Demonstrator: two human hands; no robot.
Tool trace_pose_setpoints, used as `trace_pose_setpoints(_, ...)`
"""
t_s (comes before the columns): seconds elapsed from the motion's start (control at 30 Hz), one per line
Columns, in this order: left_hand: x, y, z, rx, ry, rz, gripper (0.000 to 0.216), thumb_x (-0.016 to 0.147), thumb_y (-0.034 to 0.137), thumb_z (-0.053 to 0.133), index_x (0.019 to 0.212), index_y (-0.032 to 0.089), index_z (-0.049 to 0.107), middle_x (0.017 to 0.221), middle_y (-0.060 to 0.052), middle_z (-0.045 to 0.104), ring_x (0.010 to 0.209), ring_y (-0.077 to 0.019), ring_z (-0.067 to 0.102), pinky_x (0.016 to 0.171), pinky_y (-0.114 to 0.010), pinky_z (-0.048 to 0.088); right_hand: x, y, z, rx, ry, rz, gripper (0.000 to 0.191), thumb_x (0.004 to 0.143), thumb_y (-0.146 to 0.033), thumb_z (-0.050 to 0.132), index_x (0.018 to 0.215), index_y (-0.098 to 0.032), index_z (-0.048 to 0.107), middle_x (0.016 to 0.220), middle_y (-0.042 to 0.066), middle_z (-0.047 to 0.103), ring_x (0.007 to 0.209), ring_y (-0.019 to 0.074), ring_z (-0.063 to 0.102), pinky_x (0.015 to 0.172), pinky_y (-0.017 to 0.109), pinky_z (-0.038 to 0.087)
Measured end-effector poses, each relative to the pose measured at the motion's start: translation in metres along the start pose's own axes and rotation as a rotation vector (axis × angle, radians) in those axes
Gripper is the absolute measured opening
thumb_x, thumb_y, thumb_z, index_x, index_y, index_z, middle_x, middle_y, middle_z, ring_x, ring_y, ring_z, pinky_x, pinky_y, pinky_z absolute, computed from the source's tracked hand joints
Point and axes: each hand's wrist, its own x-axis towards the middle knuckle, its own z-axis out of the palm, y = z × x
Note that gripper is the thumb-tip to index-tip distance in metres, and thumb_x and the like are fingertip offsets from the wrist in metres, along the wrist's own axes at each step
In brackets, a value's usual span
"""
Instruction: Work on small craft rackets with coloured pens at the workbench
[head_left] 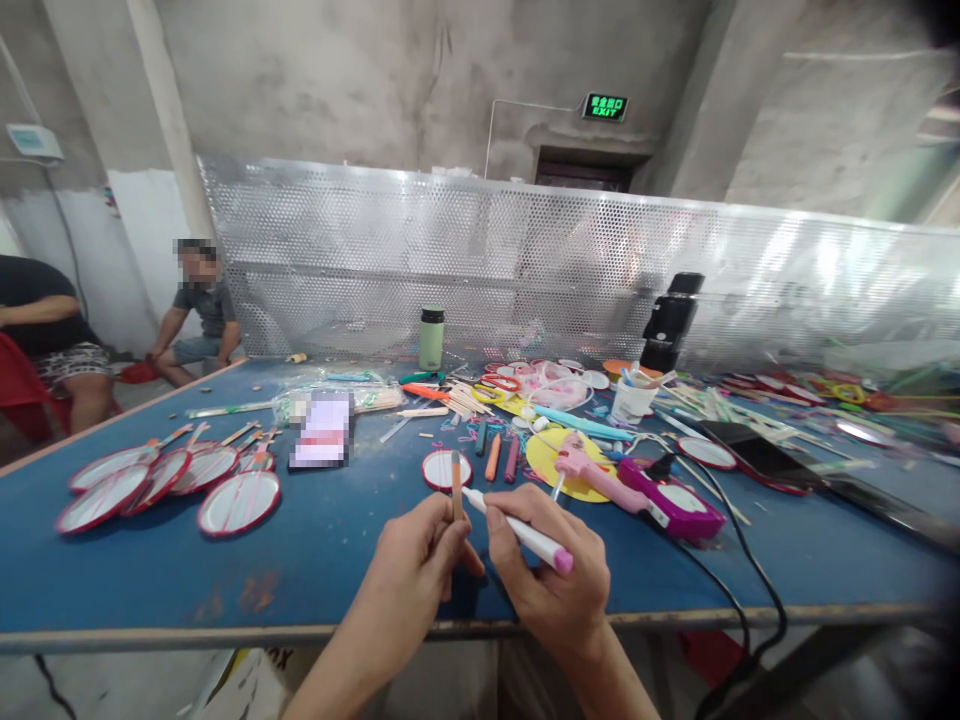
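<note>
Pinched upright in my left hand (420, 555) is a flat craft stick (456, 475), orange with a greyish upper part. A second orange length (472, 558) pokes out below those fingers; whether it belongs to the same stick I cannot tell. My right hand (555, 565) grips a white marker pen (532, 540) with a pink end, its tip pointing left, close beside the stick. Just behind the stick lies a small white disc with a red rim (435, 470). Grey, orange and maroon pens (493, 458) lie to its right.
Red-rimmed round paddles (240, 502) are grouped at left, near a phone (322, 430). A pink glue gun (600, 475) rests on a yellow disc, beside a purple box (682, 510) with black cables. A green bottle (431, 340) stands behind. A person (199, 310) sits beyond the table.
</note>
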Motion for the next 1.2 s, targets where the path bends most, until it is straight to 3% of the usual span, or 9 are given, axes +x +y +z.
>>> trace_pose_setpoints(0.13,0.0004,-0.0001,0.0,0.0,-0.005,0.0,0.033,0.097,0.043,0.046,0.077,0.018,0.054,0.061,0.003,0.059,0.05,-0.0102,0.046,0.052,-0.022,0.033,-0.0004,-0.0005,-0.0001,-0.01,0.039,-0.004,0.012,0.088,-0.008,0.057,0.088,-0.017,0.065,0.069,-0.001,0.067,0.057,0.0083,0.059,0.057,0.02,0.046)
trace_pose_setpoints(0.3,0.0008,0.0013,0.0006,-0.01,0.003,0.004,0.034,0.097,0.044,0.045,0.076,0.018,0.054,0.061,0.003,0.058,0.05,-0.0102,0.044,0.051,-0.022,0.032,0.0007,0.0001,0.0001,0.012,-0.036,-0.008,0.012,0.088,-0.01,0.057,0.087,-0.017,0.065,0.07,0.0,0.066,0.058,0.009,0.059,0.057,0.02,0.046)
trace_pose_setpoints(0.47,0.0007,0.0016,0.0002,-0.001,-0.004,-0.001,0.032,0.096,0.043,0.046,0.077,0.018,0.055,0.06,0.003,0.059,0.05,-0.0107,0.046,0.051,-0.022,0.033,0.0009,-0.0004,-0.0002,-0.004,0.024,-0.01,0.012,0.088,-0.008,0.057,0.087,-0.018,0.065,0.07,0.0,0.067,0.058,0.0083,0.059,0.057,0.02,0.046)
trace_pose_setpoints(0.67,0.0009,0.0,0.0002,0.002,0.002,0.002,0.032,0.097,0.043,0.045,0.077,0.019,0.054,0.06,0.003,0.058,0.05,-0.0106,0.046,0.051,-0.022,0.032,0.0003,0.0004,0.0002,0.019,-0.04,0.003,0.011,0.088,-0.01,0.057,0.088,-0.017,0.066,0.071,0.0,0.067,0.059,0.0091,0.059,0.058,0.021,0.047)
trace_pose_setpoints(0.83,0.0004,0.0003,0.0005,0.005,-0.002,0.005,0.033,0.097,0.043,0.045,0.076,0.019,0.054,0.06,0.003,0.058,0.05,-0.0107,0.045,0.051,-0.022,0.032,0.0003,-0.0002,0.0005,0.001,0.01,-0.003,0.012,0.088,-0.009,0.058,0.088,-0.018,0.066,0.07,0.0,0.067,0.057,0.0088,0.059,0.057,0.02,0.047)
trace_pose_setpoints(1.03,-0.0003,0.0037,-0.0003,0.0,0.001,0.005,0.032,0.097,0.042,0.045,0.075,0.019,0.053,0.06,0.003,0.058,0.051,-0.0108,0.045,0.052,-0.022,0.031,0.0016,-0.0015,0.0005,0.017,-0.038,0.004,0.012,0.088,-0.011,0.056,0.087,-0.018,0.066,0.07,0.0,0.067,0.058,0.0095,0.06,0.057,0.021,0.047)
trace_pose_setpoints(1.2,0.0,0.0046,0.0001,-0.008,-0.009,-0.008,0.031,0.096,0.041,0.046,0.077,0.019,0.053,0.059,0.003,0.057,0.05,-0.0108,0.044,0.051,-0.022,0.032,0.0012,-0.0002,0.0004,-0.019,0.006,-0.004,0.012,0.088,-0.01,0.057,0.086,-0.018,0.066,0.068,-0.001,0.066,0.056,0.0093,0.059,0.056,0.021,0.047)
